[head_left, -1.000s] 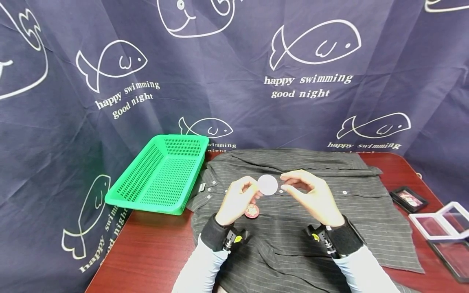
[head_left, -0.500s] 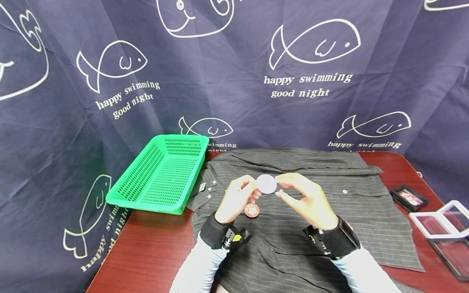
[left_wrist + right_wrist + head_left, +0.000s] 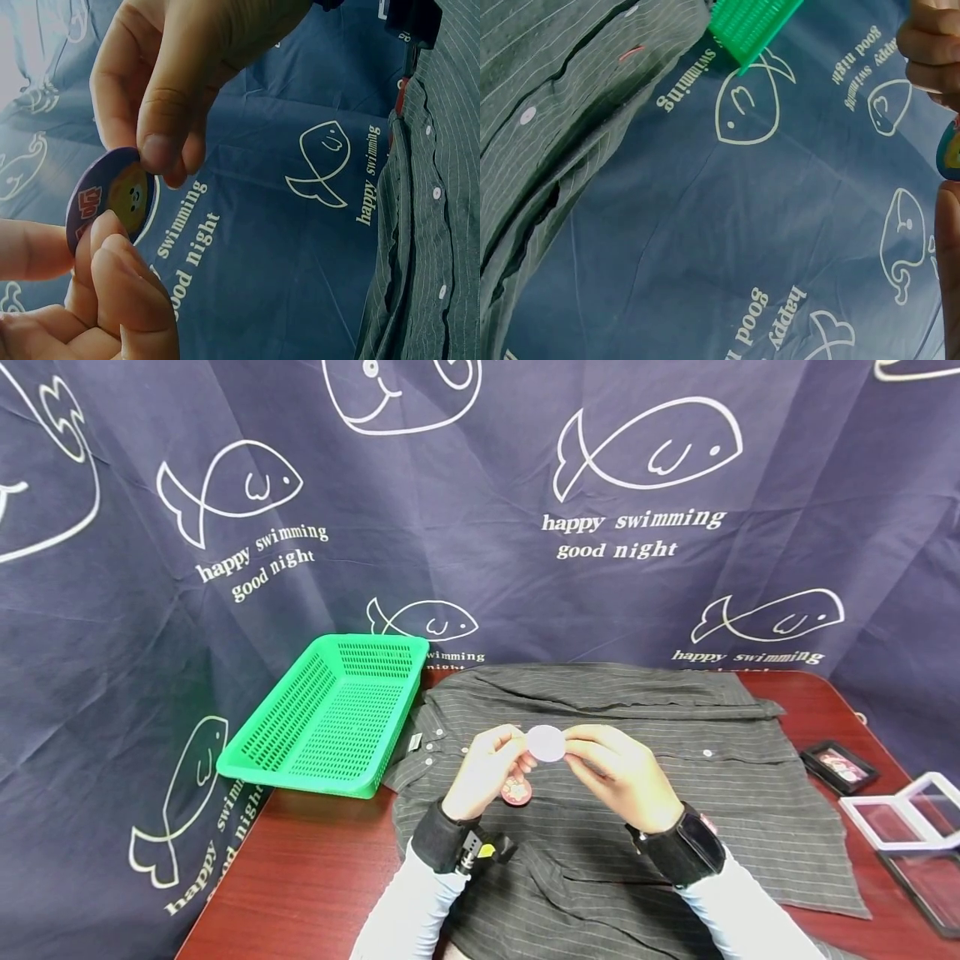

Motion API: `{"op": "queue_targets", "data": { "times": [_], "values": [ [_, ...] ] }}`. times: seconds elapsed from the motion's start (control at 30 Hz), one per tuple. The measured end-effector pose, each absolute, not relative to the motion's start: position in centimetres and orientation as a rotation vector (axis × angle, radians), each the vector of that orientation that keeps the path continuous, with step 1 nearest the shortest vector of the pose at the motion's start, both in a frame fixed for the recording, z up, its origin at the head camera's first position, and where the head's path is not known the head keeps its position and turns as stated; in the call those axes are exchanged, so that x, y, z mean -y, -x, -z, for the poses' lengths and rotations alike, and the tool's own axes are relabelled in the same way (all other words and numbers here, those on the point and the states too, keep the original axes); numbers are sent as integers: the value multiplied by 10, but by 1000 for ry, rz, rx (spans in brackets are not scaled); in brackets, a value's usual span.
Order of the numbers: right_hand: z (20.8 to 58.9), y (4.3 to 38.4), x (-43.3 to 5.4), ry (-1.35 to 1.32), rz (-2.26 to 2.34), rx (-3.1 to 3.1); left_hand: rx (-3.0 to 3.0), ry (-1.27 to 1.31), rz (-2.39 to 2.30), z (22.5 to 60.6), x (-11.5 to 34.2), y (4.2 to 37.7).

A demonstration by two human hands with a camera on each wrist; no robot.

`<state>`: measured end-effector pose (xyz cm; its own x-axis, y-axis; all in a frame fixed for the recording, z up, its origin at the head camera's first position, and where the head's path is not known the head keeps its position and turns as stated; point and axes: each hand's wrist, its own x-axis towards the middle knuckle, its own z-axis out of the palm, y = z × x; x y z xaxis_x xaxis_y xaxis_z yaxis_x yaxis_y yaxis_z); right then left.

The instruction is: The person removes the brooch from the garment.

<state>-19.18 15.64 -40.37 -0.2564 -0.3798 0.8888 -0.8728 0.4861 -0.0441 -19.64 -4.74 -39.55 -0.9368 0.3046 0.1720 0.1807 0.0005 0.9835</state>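
A round badge (image 3: 547, 743) is held up over a dark striped shirt (image 3: 585, 852), its plain pale lilac side showing in the head view. The left wrist view shows the other side of the badge (image 3: 129, 195), purple with a yellow cartoon figure and red lettering. My left hand (image 3: 483, 772) pinches its left edge between thumb and fingers. At the opposite edge, my right hand (image 3: 626, 777) grips it with thumb and fingertips. A red round badge (image 3: 516, 792) lies on the shirt just below my left hand, partly covered by it.
A green mesh basket (image 3: 341, 718) sits at the left of the reddish table (image 3: 300, 860). To the right lie a small black picture frame (image 3: 838, 767), a white hinged frame (image 3: 888, 821) and another dark frame (image 3: 918, 885). Behind hangs a blue fish-print curtain (image 3: 510, 568).
My right hand has come leftward from beside the badge and now grips its right edge. The badge has tilted a little; my left hand has kept hold of it.
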Motion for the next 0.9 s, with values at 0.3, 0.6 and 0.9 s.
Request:
{"op": "queue_targets", "data": {
  "times": [0.3, 0.6, 0.9],
  "values": [
    [403, 191, -157, -1066, -626, 1806, -2154, -545, -2078, 396, 49, 196],
    [397, 190, -163, -1036, -700, 1850, -2253, -696, -1941, 396, 53, 195],
    [396, 185, -178, -909, -998, 1870, -2518, -740, -1818, 403, 56, 194]
  ]
}}
